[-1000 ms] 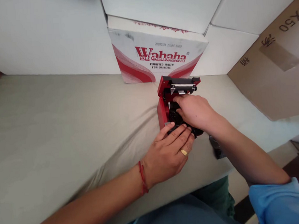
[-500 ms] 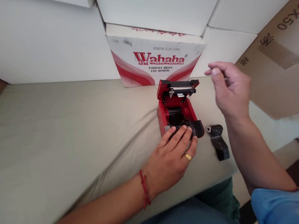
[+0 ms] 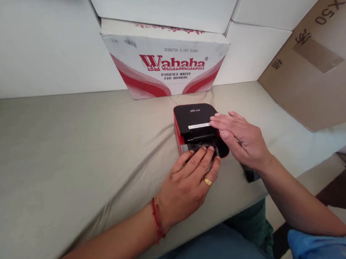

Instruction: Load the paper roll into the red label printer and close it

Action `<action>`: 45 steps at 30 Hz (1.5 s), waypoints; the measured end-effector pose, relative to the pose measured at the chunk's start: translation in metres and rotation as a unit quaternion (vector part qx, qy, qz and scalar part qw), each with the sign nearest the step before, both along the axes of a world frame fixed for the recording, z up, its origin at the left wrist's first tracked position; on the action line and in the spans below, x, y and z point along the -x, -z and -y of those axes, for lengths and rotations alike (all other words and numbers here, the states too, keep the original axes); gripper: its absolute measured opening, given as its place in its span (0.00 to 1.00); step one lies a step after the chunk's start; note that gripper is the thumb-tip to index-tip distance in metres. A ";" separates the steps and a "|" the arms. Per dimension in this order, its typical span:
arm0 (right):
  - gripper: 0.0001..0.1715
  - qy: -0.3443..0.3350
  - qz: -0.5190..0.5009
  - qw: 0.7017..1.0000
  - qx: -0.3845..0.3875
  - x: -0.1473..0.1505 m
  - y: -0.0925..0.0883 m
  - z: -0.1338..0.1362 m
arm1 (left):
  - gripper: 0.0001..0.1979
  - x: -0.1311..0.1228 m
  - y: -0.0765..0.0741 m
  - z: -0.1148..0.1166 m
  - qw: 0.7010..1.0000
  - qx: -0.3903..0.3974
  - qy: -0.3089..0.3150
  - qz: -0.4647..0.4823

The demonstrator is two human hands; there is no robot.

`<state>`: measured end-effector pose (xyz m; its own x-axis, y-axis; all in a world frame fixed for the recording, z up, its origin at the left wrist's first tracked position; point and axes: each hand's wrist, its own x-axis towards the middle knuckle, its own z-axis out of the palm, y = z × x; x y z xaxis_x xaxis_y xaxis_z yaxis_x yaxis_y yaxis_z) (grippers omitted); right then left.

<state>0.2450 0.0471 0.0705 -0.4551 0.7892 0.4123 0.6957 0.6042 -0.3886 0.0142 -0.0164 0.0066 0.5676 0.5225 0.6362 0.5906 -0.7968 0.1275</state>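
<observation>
A small red label printer [image 3: 177, 130] with a black lid [image 3: 193, 118] stands on the cloth-covered surface, the lid lowered over its rear part. My left hand [image 3: 190, 179] lies with fingers stretched over the dark film at the printer's front edge. A gold ring and a red string bracelet show on it. My right hand [image 3: 244, 139] touches the lid's right front corner, fingers extended and holding nothing. Under my right wrist lies a black ribbon roll [image 3: 251, 174], mostly hidden. Whether the lid is latched cannot be made out.
Behind the printer a white and red water carton [image 3: 172, 65] leans against white boxes [image 3: 159, 9]. A brown cardboard box [image 3: 313, 70] with black lettering stands at the right. Creases run across the beige cloth [image 3: 60, 160], whose front edge meets my body.
The printer's lid has swung from raised to lowered. My right hand has moved left and down onto it. My left hand stays at the printer's front.
</observation>
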 end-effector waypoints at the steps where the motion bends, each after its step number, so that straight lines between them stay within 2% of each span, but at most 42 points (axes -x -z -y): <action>1: 0.21 -0.004 0.012 1.000 0.005 -0.001 0.003 0.004 | 0.21 0.000 0.000 0.000 1.000 0.000 -0.002 0.000; 9: 0.20 0.030 0.044 0.997 -0.056 0.013 0.013 0.021 | 0.21 -0.004 0.000 -0.003 1.000 -0.005 -0.005 0.013; 11: 0.21 0.027 0.032 0.997 -0.058 0.014 0.015 0.021 | 0.24 -0.003 -0.002 -0.004 0.999 0.014 0.002 0.044; 14: 0.21 0.021 0.001 0.998 -0.058 0.012 0.020 0.020 | 0.31 0.003 -0.005 -0.006 0.987 0.052 0.004 0.150; 17: 0.20 0.009 -0.033 0.998 -0.043 0.008 0.024 0.021 | 0.32 0.011 -0.001 -0.014 0.944 0.114 -0.036 0.308; 20: 0.18 -0.011 -0.051 0.998 -0.034 0.004 0.029 0.032 | 0.27 0.019 0.015 -0.030 0.855 0.254 -0.077 0.445; 22: 0.17 -0.006 -0.054 0.997 -0.057 0.001 0.034 0.043 | 0.31 0.023 0.029 -0.042 0.789 0.365 -0.054 0.491; 24: 0.17 0.001 -0.061 0.995 -0.084 -0.002 0.042 0.053 | 0.35 0.025 0.039 -0.051 0.730 0.440 -0.012 0.523; 26: 0.18 -0.001 -0.074 0.993 -0.095 -0.004 0.050 0.060 | 0.39 0.025 0.044 -0.055 0.697 0.472 0.036 0.538; 29: 0.18 -0.002 -0.092 0.992 -0.088 -0.004 0.056 0.062 | 0.43 0.025 0.042 -0.055 0.696 0.469 0.086 0.537; 32: 0.19 0.001 -0.100 0.991 -0.085 -0.002 0.057 0.060 | 0.46 0.025 0.039 -0.054 0.691 0.475 0.091 0.537; 36: 0.18 0.005 -0.088 0.989 -0.119 0.001 0.053 0.058 | 0.51 0.024 0.039 -0.055 0.629 0.531 0.104 0.558; 38: 0.18 -0.001 -0.076 0.988 -0.133 0.001 0.050 0.058 | 0.52 0.022 0.040 -0.056 0.610 0.542 0.112 0.567; 40: 0.18 -0.016 -0.065 0.989 -0.135 0.000 0.046 0.057 | 0.51 0.021 0.042 -0.056 0.610 0.538 0.117 0.570; 42: 0.17 -0.043 -0.061 0.990 -0.122 0.000 0.040 0.055 | 0.49 0.018 0.045 -0.057 0.622 0.523 0.123 0.569; 45: 0.16 -0.070 -0.079 0.992 -0.064 -0.001 0.023 0.047 | 0.41 0.014 0.051 -0.057 0.634 0.490 0.120 0.586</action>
<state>0.2464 0.0000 0.0472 -0.4784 0.6599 0.5794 0.5388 0.7416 -0.3997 0.0004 0.0411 -0.0449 0.1435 0.9809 0.1311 -0.4915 -0.0443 0.8697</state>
